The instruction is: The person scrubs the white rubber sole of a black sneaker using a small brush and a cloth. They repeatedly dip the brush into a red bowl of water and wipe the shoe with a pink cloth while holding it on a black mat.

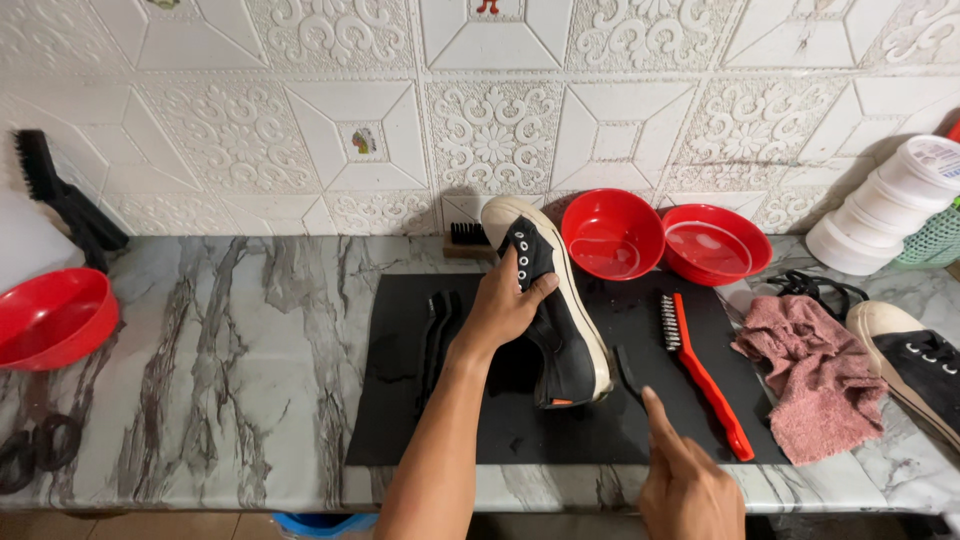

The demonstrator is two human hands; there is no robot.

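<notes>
At the right edge of the frame, a leaning stack of round white plastic tubs with pale lids (885,210) rests against the tiled wall. At centre, the left hand (505,305) grips a black canvas sneaker with a cream rubber sole (550,300) over the black rectangular mat (400,400). The shoe lies on its side, long axis running from upper left to lower right, toe towards the wall. The right hand (690,480), lower centre-right, points its index finger at a small black brush handle (628,372), holding nothing, beside a red-handled wire brush (700,370).
</notes>
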